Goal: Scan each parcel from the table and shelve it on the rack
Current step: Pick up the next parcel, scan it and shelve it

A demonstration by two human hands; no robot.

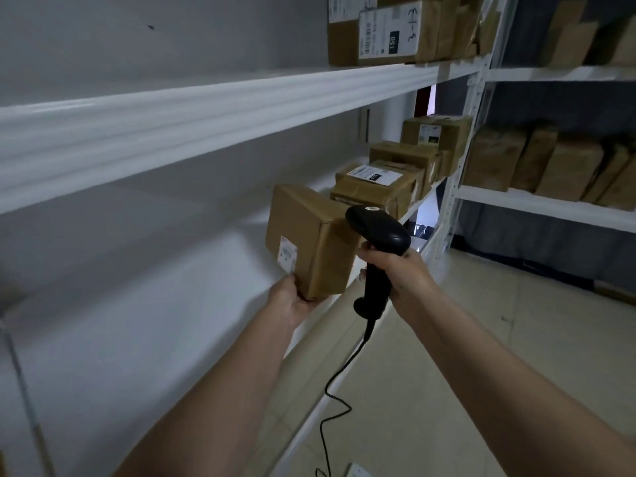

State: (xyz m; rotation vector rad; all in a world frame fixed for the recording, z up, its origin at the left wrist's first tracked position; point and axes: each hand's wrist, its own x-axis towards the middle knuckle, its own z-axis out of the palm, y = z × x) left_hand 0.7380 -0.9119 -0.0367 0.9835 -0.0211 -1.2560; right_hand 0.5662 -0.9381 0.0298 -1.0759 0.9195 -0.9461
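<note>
head view: your left hand (292, 299) is gripping a brown cardboard parcel (309, 241) at its lower near corner, palm cupping it from below and fingers wrapping out of sight behind it. you are holding the parcel tilted over the front edge of the white rack (192, 108), at the middle shelf, with a small white label (287, 253) facing you. your right hand (401, 273) is closing firmly around the handle of a black barcode scanner (377, 242), fingers curling round the grip. the scanner's head is sitting just beside the parcel's right face, and its black cable (339, 383) is trailing down between your forearms. both arms are reaching forward and upward, bare to the elbow. further along the same shelf, other boxes (395, 177) are lying in a row, well apart from your parcel. more boxes are sitting on the shelf above.
</note>
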